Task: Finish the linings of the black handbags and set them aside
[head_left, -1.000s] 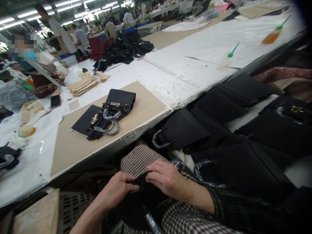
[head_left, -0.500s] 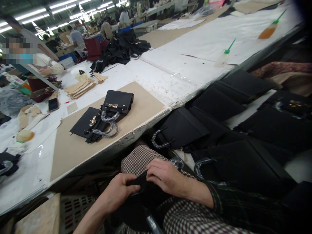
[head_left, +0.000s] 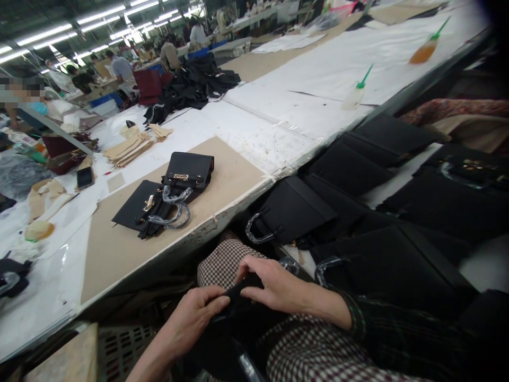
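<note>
A black handbag (head_left: 222, 334) lies on my lap over checked cloth, its lower part dark and hard to make out. My left hand (head_left: 201, 307) pinches its edge between thumb and fingers. On the same edge, a little to the right, my right hand (head_left: 266, 281) is curled over the black material with the thumb below and the fingers above. A plastic-wrapped handle (head_left: 248, 363) shows below my hands. On the table in front, two black handbags (head_left: 186, 170) with gold clasps and wrapped handles lie overlapping on a tan board (head_left: 115, 265).
Several black bags (head_left: 294, 209) are piled on my right, close to my forearm. The white table (head_left: 278, 116) holds two glue bottles (head_left: 353, 95), tan pieces (head_left: 129, 148), a phone (head_left: 85, 178) and a black material heap (head_left: 194, 79). A plastic crate (head_left: 123, 345) stands lower left. Co-workers sit beyond.
My right hand's fingers have lifted and spread from the thumb along the bag's edge. The left hand keeps its pinch. The view has shifted slightly.
</note>
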`<state>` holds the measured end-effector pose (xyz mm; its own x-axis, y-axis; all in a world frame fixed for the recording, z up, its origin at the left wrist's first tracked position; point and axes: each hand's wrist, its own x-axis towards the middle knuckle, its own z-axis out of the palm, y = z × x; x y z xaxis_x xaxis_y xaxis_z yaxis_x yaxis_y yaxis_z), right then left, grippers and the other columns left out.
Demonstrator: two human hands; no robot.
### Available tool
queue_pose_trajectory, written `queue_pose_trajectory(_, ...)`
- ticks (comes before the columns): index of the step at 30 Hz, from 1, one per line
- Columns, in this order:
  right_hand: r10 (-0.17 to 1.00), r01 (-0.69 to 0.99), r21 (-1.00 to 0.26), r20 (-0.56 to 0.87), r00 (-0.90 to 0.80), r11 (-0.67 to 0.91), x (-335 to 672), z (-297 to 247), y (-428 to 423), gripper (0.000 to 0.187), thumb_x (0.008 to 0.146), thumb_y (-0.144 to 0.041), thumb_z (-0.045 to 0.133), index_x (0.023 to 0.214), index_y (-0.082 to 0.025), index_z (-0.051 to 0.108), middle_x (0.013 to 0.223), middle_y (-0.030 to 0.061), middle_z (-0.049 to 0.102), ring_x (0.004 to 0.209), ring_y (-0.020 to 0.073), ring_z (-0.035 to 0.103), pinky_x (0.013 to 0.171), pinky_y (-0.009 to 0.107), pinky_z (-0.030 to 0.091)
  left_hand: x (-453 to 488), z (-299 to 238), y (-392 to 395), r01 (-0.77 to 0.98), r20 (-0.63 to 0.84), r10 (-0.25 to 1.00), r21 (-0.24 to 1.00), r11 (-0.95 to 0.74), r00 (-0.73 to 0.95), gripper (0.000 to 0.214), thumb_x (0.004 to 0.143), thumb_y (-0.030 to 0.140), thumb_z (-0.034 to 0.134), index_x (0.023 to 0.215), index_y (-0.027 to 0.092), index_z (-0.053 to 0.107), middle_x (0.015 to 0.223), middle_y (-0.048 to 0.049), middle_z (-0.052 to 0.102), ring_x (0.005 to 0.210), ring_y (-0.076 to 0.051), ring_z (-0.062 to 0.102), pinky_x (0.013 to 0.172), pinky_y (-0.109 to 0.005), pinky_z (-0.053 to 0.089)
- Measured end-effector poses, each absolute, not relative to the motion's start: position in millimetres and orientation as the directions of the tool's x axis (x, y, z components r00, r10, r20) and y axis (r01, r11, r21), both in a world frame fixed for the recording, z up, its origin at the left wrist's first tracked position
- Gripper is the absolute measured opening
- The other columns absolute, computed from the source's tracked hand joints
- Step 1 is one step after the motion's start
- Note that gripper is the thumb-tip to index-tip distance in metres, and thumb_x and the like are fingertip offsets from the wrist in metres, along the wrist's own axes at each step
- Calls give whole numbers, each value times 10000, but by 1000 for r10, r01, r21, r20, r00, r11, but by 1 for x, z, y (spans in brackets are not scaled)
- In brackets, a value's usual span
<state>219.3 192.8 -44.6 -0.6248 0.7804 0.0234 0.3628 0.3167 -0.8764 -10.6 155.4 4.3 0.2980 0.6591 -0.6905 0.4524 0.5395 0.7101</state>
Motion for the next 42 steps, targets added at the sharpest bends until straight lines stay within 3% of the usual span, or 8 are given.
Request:
queue_pose_trajectory(4,717,349,-879,-12,-697,324,221,-42,201,240,827,-325,698,1040,-216,682,991,18,716,943,177,638,853,280,446,-10,5,154,339,-686,648,727,597,330,251,760,310,707,941,136,711,849,-26,702,782,-179,609,700,-249,429)
queue_pose_trajectory(10,731,352,-893,-39,-681,281,217,-46,201,168,847,-350,675,945,-236,750,916,-6,739,875,152,652,814,252,436,-14,0,148,384,-652,710,747,543,265,240,764,297,702,925,122,734,874,-51,737,811,-206,640,716,-267,453)
queue_pose_trajectory(17,750,331,-900,-7,-661,283,214,-49,201,183,874,-339,629,909,-204,748,892,1,730,845,138,641,783,240,427,-18,0,145,632,-530,820,716,296,218,247,850,365,627,936,187,776,882,-10,759,848,-217,654,737,-250,443)
queue_pose_trajectory(24,759,305,-928,-38,-650,215,212,-63,207,219,877,-347,595,900,-190,746,858,3,720,802,135,629,733,226,420,-12,-2,147,780,-399,897,615,110,188,320,918,375,513,847,210,777,744,3,719,692,-160,616,650,-229,397)
queue_pose_trajectory(27,704,358,-895,-75,-706,264,213,-56,214,241,878,-362,572,904,-196,745,848,8,729,775,140,629,709,230,413,-12,-3,148,786,-406,899,604,130,163,319,906,370,522,786,205,767,684,13,676,633,-142,568,610,-230,371)
queue_pose_trajectory(33,430,381,-599,-68,-900,704,197,-14,227,257,865,-340,539,845,-171,732,766,71,722,716,188,618,700,293,386,-15,-2,156,698,-483,847,685,208,221,306,883,402,549,835,194,768,707,17,658,674,-149,546,616,-225,379)
queue_pose_trajectory(37,446,432,-650,-156,-881,625,180,-15,229,336,903,-458,517,926,-202,734,802,56,730,699,179,622,584,265,329,-25,-1,161,609,-527,813,738,291,249,284,835,404,617,884,160,754,804,-1,699,759,-177,593,665,-229,422)
queue_pose_trajectory(42,521,450,-734,-154,-840,509,180,-38,234,227,891,-401,567,900,-255,742,789,-6,729,745,150,631,643,235,359,-57,-5,156,535,-583,787,739,409,204,217,777,324,693,917,162,731,841,-3,714,793,-188,630,684,-234,456)
